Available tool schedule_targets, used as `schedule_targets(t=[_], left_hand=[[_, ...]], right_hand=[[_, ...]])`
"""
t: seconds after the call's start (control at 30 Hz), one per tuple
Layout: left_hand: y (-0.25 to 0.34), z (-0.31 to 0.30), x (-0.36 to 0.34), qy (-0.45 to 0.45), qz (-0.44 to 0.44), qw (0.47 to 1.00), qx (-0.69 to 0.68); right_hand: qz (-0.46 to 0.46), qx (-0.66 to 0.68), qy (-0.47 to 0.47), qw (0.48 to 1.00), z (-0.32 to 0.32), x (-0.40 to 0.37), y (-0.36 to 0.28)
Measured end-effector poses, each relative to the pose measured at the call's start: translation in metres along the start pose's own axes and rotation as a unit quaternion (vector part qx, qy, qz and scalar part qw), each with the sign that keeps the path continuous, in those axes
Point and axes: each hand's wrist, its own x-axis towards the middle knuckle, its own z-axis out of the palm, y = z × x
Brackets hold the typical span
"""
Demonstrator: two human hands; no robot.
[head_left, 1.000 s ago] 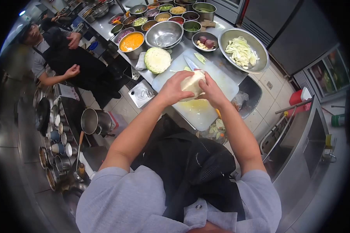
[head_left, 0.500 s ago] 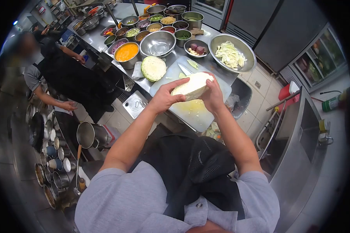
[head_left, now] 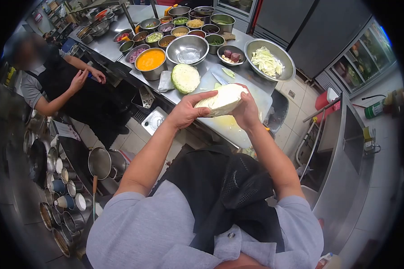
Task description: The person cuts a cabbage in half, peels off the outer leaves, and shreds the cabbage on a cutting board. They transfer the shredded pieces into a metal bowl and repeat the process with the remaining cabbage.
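We hold a pale piece of cabbage [head_left: 222, 99] between 2 hands, gripped at its ends: our left hand [head_left: 184, 112] is closed on the left end, our right hand [head_left: 247, 112] on the right. The cabbage is raised over a whitish cutting board [head_left: 231, 129], its pale face turned up toward us. Just beyond it, on the board, we see part of a knife blade [head_left: 219, 78] near a green leaf scrap [head_left: 229, 72].

Left of the board sits a cut cabbage half [head_left: 185, 80], flat face up, with a crumpled cloth [head_left: 166, 82] beside it. Behind those stand a pot [head_left: 154, 74] of orange liquid and a wide steel bowl [head_left: 188, 46]. To the right, we have a larger bowl [head_left: 288, 60] holding cut cabbage leaves [head_left: 265, 61]. Farther left, a co-worker [head_left: 54, 80] in a dark apron stands with 2 hands raised close together.
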Motion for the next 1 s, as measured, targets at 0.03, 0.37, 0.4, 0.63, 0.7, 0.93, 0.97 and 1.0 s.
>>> schedule_targets(t=[0.03,0.37,0.4,0.63,0.7,0.93,0.97,1.0], left_hand=[[0.001,-0.003,-0.002,-0.008,-0.004,1.0,-0.01],[0.017,-0.006,-0.02,-0.038,-0.054,0.996,-0.067],[0.016,-0.005,-0.021,-0.037,-0.054,0.996,-0.068],[0.01,-0.002,-0.021,-0.032,-0.046,0.996,-0.071],[0.009,0.0,-0.02,-0.028,-0.047,0.996,-0.074],[-0.009,0.014,-0.006,0.052,0.012,0.998,0.013],[-0.012,0.017,-0.002,0.094,0.022,0.994,0.048],[-0.013,0.021,-0.001,0.096,0.023,0.994,0.049]], right_hand=[[0.003,0.004,0.006,1.0,0.001,0.0,0.003],[0.027,0.004,0.015,1.0,0.007,-0.001,0.012],[0.028,0.004,0.015,0.999,0.007,-0.002,0.012],[0.044,0.018,0.018,0.999,-0.001,-0.001,0.013],[0.046,0.019,0.015,0.999,-0.003,-0.001,0.013],[0.044,-0.013,0.025,0.999,0.003,-0.002,0.002],[0.039,-0.041,0.029,0.998,0.004,-0.002,0.001],[0.039,-0.04,0.027,0.998,0.006,-0.002,-0.001]])
